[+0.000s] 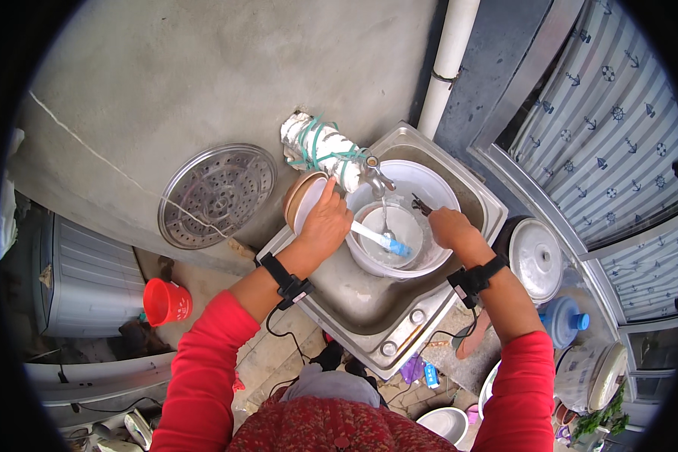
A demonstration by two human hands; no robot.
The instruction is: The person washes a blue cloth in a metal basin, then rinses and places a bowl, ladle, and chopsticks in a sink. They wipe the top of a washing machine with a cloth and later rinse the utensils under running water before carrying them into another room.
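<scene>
My left hand (325, 220) is closed around the white handle of a blue-headed brush (394, 245). Beside its fingers, a tilted bowl (307, 210), brown outside and pale inside, sits at the sink corner; whether my fingers also grip its rim is unclear. My right hand (452, 227) holds a dark tool (421, 205), partly hidden by the fingers, over a white plastic tub (451, 189). Water runs from the metal tap (376, 174) into the tub. A smaller round vessel (368, 221) lies in it, with the brush head above or in the water.
The tub stands in a stainless steel sink (367, 299). White wrapping tied with green cord covers the tap pipe (322, 148). A perforated steamer plate (217, 195) leans on the wall. A red bucket (168, 302) is at left; a lidded pot (535, 260) and blue water jug (562, 322) are at right.
</scene>
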